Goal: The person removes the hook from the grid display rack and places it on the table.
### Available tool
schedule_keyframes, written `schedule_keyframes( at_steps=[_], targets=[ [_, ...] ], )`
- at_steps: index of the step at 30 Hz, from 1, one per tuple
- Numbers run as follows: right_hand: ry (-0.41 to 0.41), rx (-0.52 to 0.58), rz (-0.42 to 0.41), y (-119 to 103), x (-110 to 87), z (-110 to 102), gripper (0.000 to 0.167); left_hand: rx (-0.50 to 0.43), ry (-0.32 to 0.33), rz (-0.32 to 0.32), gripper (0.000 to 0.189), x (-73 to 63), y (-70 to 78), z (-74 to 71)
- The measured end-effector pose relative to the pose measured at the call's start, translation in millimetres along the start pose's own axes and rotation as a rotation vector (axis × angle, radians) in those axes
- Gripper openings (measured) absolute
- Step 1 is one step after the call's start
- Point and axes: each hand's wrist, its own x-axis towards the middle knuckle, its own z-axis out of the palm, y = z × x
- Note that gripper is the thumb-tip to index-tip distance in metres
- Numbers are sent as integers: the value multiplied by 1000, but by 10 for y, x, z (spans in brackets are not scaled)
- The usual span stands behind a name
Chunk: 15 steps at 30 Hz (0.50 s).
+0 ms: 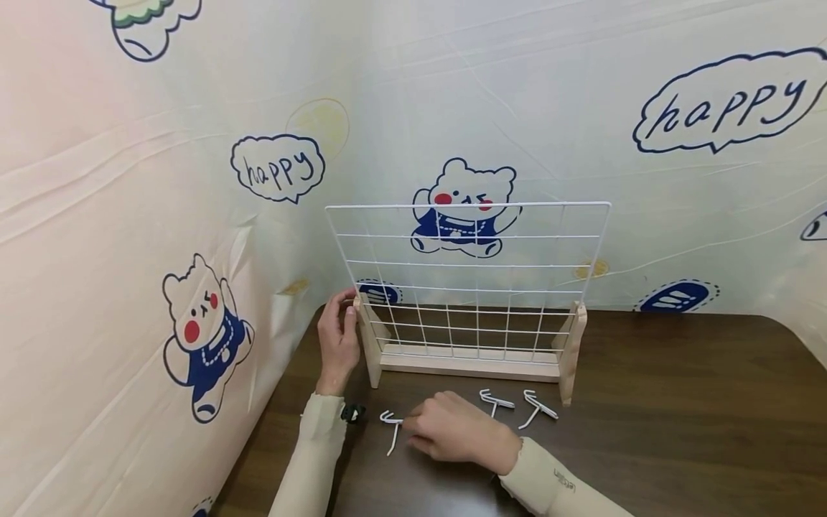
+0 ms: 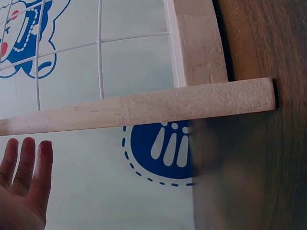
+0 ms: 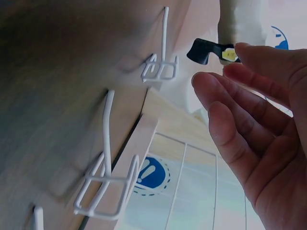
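A white wire grid (image 1: 478, 266) leans in a pale wooden stand (image 1: 468, 364). My left hand (image 1: 339, 337) is at the stand's left side piece (image 1: 368, 345); in the left wrist view its fingers (image 2: 41, 167) are straight, their tips beside the wood. In front of the stand, my right hand (image 1: 449, 427) hovers low over the table beside the leftmost white wire hook (image 1: 394, 422). Seen from the right wrist, its fingers (image 3: 225, 129) are loosely bent with nothing between them. A middle hook (image 1: 496, 402) and a right hook (image 1: 538, 411) lie on the table.
The brown wooden table (image 1: 685, 402) carries the stand and hooks. Behind it and to the left hangs a pale printed cloth (image 1: 581, 143), close to the back of the grid. A dark wrist strap (image 1: 352, 413) sits on my left wrist.
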Motion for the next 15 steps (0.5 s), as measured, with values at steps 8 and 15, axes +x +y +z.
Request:
schedule_keyframes(
  at_steps=[8, 15],
  targets=[
    [37, 1, 4, 70, -115, -31, 22, -11, 3, 43, 30, 7, 11, -5],
    [75, -8, 4, 81, -217, -54, 20, 2, 11, 36, 30, -47, -17, -1]
  ],
)
